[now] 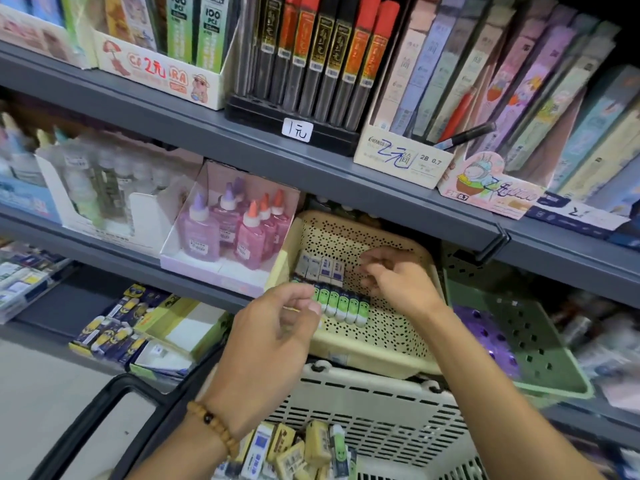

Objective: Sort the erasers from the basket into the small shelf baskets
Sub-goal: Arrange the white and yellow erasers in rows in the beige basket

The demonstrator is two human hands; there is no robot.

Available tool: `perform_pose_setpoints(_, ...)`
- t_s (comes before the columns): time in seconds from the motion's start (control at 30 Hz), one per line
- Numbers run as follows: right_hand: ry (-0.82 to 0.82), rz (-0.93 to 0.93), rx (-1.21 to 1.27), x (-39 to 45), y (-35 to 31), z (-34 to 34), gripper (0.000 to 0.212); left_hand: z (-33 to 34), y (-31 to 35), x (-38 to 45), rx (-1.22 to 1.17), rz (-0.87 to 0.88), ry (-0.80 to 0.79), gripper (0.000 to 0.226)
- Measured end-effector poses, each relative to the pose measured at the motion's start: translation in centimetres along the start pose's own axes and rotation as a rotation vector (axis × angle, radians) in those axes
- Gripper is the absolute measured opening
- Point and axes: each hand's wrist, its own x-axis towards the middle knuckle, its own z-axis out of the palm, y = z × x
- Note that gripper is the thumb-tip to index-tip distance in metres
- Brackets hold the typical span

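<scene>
In the cream shelf basket (pixel 398 355), green erasers (pixel 343 304) in a row

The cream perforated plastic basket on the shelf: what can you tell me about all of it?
The cream perforated plastic basket sits tilted forward on the grey shelf, beside a green basket. Small round holes dot its walls and floor. Inside, a row of green-and-white erasers stands before a shorter row of white-and-blue erasers. The left hand hovers at the green row; the right hand reaches inside.

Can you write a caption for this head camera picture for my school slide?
Both hands, left and right, line up green erasers in a cream shelf basket.
</scene>
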Motion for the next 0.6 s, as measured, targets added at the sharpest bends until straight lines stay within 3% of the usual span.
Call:
perform_pose_setpoints(0.17,0.131,-0.157,0.230,-9.5,-0.4,-2.0,0.016,0.0,-0.8,-3.4,0.147,0.044,-0.090,0.012)
perform_pose_setpoints(0.3,0.116,-0.037,0.254,-14.2,3.6,-0.3,0.016,-0.3,-4.9,-5.1,0.475,-0.024,-0.176,0.015)
perform_pose_setpoints(0.47,-0.209,0.307,0.063,-15.3,10.7,3.3,0.029,0.0,-11.2,-6.6,1.039,-0.257,-0.405,0.064)
perform_pose_setpoints(0.6,-0.314,0.504,-0.022,-14.6,13.8,5.4,0.037,2.1,-15.0,-8.4,1.382,-0.163,-0.455,0.096)
